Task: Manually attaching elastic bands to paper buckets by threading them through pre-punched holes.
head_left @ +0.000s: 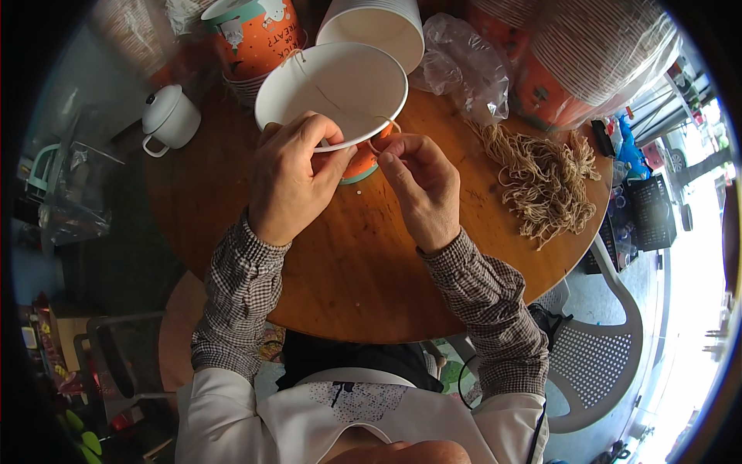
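My left hand (294, 182) grips the near rim of a paper bucket (332, 73), its thumb and fingers closed on the edge. The bucket is tilted so its white inside faces me; a bit of its orange and teal outside shows below. Beige twine (394, 124) passes by the rim at the right, and another end is tied at the far left rim, with a strand crossing the inside. At the right side of the rim, my right hand (423, 185) pinches the twine between thumb and fingers. Its exact hold is partly hidden by the fingertips.
A heap of beige twine (549, 182) lies on the round wooden table (348, 271) at the right. Behind stand an orange bucket (259, 39), stacked white buckets (379, 27) and plastic-wrapped stacks (587, 62). A white enamel pot (171, 117) sits left; a grey chair (591, 363) stands right.
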A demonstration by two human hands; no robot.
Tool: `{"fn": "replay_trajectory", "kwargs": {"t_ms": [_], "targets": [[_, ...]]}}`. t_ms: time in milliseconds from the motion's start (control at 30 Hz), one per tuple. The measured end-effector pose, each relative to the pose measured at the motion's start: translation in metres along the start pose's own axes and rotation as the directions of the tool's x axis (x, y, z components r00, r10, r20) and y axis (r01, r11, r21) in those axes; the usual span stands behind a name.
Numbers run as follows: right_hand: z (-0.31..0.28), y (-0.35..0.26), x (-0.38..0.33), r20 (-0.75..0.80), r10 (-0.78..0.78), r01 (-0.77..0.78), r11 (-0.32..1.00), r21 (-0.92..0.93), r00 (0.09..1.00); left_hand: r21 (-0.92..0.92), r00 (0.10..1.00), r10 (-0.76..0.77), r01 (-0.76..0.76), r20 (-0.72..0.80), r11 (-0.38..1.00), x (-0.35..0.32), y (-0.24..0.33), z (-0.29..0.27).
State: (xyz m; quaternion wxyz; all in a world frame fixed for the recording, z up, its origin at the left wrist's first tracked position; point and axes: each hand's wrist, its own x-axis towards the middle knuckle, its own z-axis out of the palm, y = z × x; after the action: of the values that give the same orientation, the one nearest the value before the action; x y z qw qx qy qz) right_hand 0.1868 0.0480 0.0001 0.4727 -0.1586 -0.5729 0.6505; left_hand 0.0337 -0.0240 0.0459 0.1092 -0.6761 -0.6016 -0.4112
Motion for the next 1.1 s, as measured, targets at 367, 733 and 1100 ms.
{"fn": "replay_trajectory", "kwargs": {"t_ms": [367,733,1100], "targets": [[-0.003,0.0,0.003,0.031,0.028,-0.027,0.999,-0.032,0.999,-0.005,1.0,0.0,0.0,0.012,1.0,0.0,0.0,-0.001],[0.0,0.01,0.007,-0.05,-0.112,0.092,0.949,-0.3,0.992,-0.057,1.0,0.012,-0.011,0.012,0.998,0.002,0.002,-0.001],[0.004,0.0,0.006,-0.088,-0.219,0.16,0.885,-0.436,0.972,-0.216,0.996,0.094,-0.092,-0.001,0.972,0.003,0.004,-0.004]]}}
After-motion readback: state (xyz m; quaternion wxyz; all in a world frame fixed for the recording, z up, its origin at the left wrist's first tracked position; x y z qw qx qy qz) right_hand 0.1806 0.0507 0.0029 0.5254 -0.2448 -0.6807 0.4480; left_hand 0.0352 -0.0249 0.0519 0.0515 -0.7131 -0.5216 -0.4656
